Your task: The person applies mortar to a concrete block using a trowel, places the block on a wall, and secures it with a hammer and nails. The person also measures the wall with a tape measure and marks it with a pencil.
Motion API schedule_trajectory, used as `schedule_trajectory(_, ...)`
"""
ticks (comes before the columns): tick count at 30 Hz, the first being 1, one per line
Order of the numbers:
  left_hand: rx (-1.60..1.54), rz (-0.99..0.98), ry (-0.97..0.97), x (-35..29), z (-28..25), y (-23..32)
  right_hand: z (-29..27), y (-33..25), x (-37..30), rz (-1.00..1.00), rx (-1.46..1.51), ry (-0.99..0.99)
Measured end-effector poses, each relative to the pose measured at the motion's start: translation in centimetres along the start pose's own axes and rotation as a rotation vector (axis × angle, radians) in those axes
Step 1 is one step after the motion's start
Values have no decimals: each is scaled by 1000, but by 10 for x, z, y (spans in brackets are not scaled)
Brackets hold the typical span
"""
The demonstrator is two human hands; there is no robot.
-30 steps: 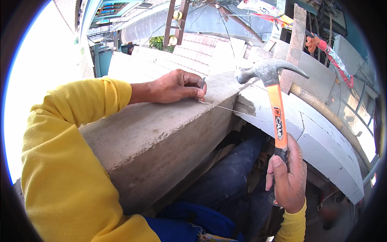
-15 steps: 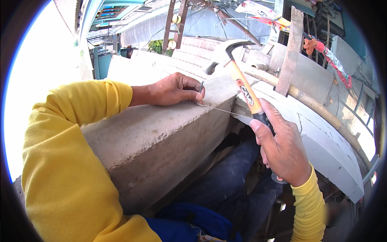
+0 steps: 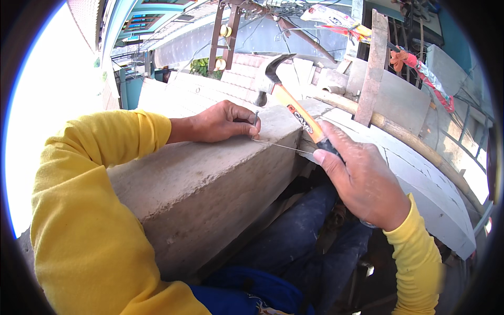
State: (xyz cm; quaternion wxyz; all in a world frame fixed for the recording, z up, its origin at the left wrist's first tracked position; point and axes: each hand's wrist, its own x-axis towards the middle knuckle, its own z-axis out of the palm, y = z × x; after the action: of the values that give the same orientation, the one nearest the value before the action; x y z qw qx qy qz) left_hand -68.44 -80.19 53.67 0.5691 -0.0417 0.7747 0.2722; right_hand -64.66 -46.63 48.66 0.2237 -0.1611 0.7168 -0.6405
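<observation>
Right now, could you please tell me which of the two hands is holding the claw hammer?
The right hand is holding the claw hammer; the left hand instead pinches a nail at the concrete beam.

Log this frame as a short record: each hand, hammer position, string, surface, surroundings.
Left hand: pinching a roughly upright nail
Right hand: gripping a claw hammer by its handle
Hammer position: head above the nail in view, not touching it
String: thin, pale, running rightward from the nail's foot
Surface: rough concrete beam
Surroundings: white block and bamboo pole at right
</observation>
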Motion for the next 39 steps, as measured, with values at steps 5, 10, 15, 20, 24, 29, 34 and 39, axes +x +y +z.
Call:
schedule_trajectory(5, -3, 39, -16, -4, 0, -1, -36, -42, 27, 298, 395, 180)
schedule_trajectory(10, -21, -6, -10, -2, -2, -2, -26, -36, 28, 307, 391, 164)
schedule_trajectory(15, 20, 30, -6, 2, 3, -3, -41, -30, 22, 342, 209, -50)
schedule_trajectory(20, 39, -19, -2, -9, 0, 0, -41, -56, 53, 194, 304, 434)
schedule_trajectory(24, -16, 11, -15, 1, 0, -2, -21, -32, 32, 160, 283, 353)
schedule_trajectory(29, -11, 15, -12, -2, -2, 0, -30, -23, 26, 151, -30, -120)
schedule_trajectory(34, -14, 10, -21, -2, 0, -5, -40, -56, 56, 108, 306, 548)
schedule_trajectory(39, -13, 5, -1, 2, 0, 2, -15, -28, 16, 66, 48, 81)
